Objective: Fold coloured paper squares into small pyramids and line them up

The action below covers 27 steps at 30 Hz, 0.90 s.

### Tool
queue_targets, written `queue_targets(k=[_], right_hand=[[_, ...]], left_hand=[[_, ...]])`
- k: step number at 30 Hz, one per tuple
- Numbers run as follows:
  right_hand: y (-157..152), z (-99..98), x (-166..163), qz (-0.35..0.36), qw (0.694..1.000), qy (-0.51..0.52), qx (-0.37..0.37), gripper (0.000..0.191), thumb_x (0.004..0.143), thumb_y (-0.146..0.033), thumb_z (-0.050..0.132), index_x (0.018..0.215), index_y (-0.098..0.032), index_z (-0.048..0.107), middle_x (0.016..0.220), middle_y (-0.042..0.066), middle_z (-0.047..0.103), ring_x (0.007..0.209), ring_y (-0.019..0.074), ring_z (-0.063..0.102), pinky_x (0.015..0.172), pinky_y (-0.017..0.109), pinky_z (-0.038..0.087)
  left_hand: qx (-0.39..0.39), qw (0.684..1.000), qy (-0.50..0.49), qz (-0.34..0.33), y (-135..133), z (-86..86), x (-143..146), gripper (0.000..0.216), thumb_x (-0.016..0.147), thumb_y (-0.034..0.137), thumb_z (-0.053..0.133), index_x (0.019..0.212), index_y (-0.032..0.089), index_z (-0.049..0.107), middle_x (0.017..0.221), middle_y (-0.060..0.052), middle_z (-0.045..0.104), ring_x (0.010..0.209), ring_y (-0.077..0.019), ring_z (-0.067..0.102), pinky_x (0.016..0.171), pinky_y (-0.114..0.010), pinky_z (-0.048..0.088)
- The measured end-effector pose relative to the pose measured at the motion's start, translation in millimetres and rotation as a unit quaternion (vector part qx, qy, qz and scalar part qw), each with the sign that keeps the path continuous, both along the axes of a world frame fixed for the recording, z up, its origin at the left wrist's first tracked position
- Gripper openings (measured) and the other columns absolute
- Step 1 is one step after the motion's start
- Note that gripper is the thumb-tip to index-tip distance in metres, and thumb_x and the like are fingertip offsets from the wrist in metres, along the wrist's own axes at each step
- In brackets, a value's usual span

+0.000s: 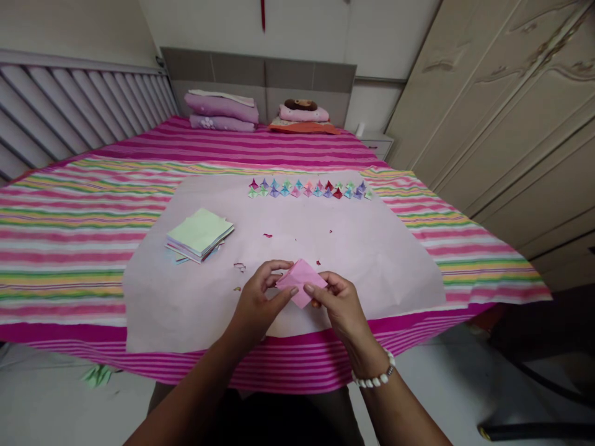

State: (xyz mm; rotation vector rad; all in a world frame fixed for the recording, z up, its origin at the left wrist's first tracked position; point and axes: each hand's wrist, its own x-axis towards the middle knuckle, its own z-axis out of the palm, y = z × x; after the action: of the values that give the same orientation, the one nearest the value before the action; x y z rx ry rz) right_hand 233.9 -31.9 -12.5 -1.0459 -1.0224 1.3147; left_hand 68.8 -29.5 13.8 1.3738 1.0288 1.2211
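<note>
A folded pink paper square (303, 279) is held up between both hands, one corner pointing away from me and one toward me. My left hand (263, 297) pinches its left side, thumb on top and fingers behind. On the right side, my right hand (341, 303) grips it with the thumb pressed on the face; a white bead bracelet is on that wrist. Left of the hands lies a stack of paper squares (201, 232) with a pale green sheet uppermost. Beyond them, two rows of small folded paper pieces (307, 189) in several colours stand side by side.
A large pale sheet (372, 260) lies under everything on the striped bed cover (60, 248). Small paper scraps (239, 267) are scattered near my hands. Folded bedding (223, 113) sits by the headboard (232, 74). Crumpled green paper (96, 375) lies on the floor, lower left.
</note>
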Motion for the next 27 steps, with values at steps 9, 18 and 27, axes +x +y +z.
queue_targets(k=[9, 18, 27], right_hand=[[0.4, 1.1, 0.3, -0.021, 0.999, 0.012, 0.029, 0.044, 0.066, -0.027, 0.081, 0.108, -0.026, 0.069, 0.073, -0.002, 0.067, 0.047, 0.0086, 0.054, 0.047, 0.023, 0.044], [-1.0, -1.2, 2.1, -0.025, 0.999, -0.021, 0.043, 0.031, 0.070, -0.026, 0.078, 0.101, -0.026, 0.074, 0.055, -0.004, 0.063, 0.046, 0.0093, 0.055, 0.047, 0.022, 0.043], [-1.6, -2.3, 3.2, 0.005, 0.997, 0.007, 0.082, 0.009, 0.069, -0.018, 0.073, 0.076, -0.023, 0.075, 0.063, -0.002, 0.065, 0.049, 0.0091, 0.057, 0.049, 0.022, 0.044]], left_hand=[[0.081, 0.996, 0.013, 0.014, 0.3, -3.0, -1.4, 0.019, 0.076, 0.014, 0.067, 0.094, 0.021, 0.067, 0.119, -0.009, 0.059, 0.116, -0.0220, 0.055, 0.095, -0.032, 0.047], [0.136, 0.986, 0.093, 0.006, 1.8, -5.2, -5.5, 0.012, 0.082, 0.015, 0.060, 0.091, 0.020, 0.065, 0.123, -0.010, 0.055, 0.107, -0.0199, 0.058, 0.083, -0.030, 0.049], [0.144, 0.985, 0.096, -0.001, 2.1, -6.8, -8.1, 0.015, 0.077, 0.005, 0.056, 0.082, 0.019, 0.060, 0.123, -0.011, 0.056, 0.113, -0.0210, 0.056, 0.084, -0.030, 0.049]])
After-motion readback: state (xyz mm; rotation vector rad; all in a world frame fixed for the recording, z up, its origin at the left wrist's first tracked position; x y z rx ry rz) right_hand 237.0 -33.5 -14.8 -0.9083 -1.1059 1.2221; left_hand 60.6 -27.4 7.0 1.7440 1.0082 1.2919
